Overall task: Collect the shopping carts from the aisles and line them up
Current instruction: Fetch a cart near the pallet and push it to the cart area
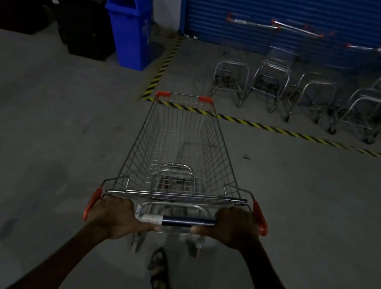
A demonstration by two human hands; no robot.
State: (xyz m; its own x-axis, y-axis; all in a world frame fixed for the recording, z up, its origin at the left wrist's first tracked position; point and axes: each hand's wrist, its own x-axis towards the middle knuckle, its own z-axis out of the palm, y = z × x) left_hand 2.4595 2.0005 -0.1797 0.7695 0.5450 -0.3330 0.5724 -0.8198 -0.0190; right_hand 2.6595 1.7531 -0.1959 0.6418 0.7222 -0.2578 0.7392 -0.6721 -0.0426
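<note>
An empty wire shopping cart (181,148) with orange corner caps stands straight in front of me on the grey floor. My left hand (116,215) grips the left end of its handle bar (184,222). My right hand (236,226) grips the right end. Several other carts (318,89) stand side by side in a row against the blue roller shutter (304,15), ahead and to the right, behind a yellow-black floor stripe (298,134).
A blue waste bin (131,25) and dark boxes (85,27) stand at the far left by the wall. A striped line (164,65) runs up beside the bin. My sandalled foot (159,272) shows under the cart handle. A small dark object (246,156) lies on the floor.
</note>
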